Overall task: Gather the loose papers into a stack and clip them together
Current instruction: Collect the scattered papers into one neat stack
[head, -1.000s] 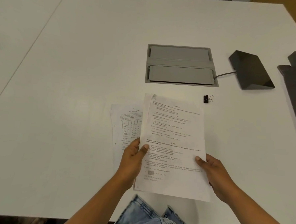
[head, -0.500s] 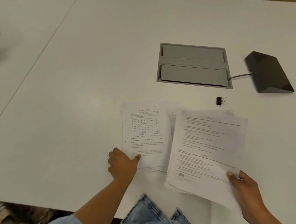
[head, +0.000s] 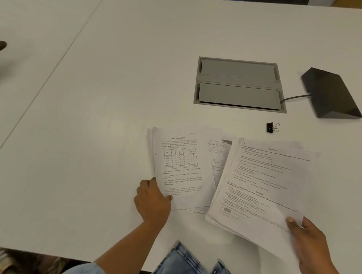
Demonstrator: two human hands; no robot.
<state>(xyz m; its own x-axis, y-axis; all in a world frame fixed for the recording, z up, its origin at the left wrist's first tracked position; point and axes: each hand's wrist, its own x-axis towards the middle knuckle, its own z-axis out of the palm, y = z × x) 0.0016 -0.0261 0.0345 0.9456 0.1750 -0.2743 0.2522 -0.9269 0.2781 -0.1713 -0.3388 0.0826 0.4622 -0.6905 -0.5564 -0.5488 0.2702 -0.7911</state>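
From the head camera we see a white table [head: 92, 132]. Our right hand [head: 310, 244] pinches a sheaf [head: 265, 187] of printed sheets at its near right corner, thumb on top, the sheaf tilted and lifted over the table edge. Our left hand [head: 152, 200] grips the near left corner of the table sheet [head: 182, 168], thumb on top, which lies flat on more papers [head: 217, 155]. A binder clip [head: 272, 127] lies just beyond the papers, untouched. Further back sit a grey hatch [head: 239, 83] and a black box [head: 330, 94], joined by a cable.
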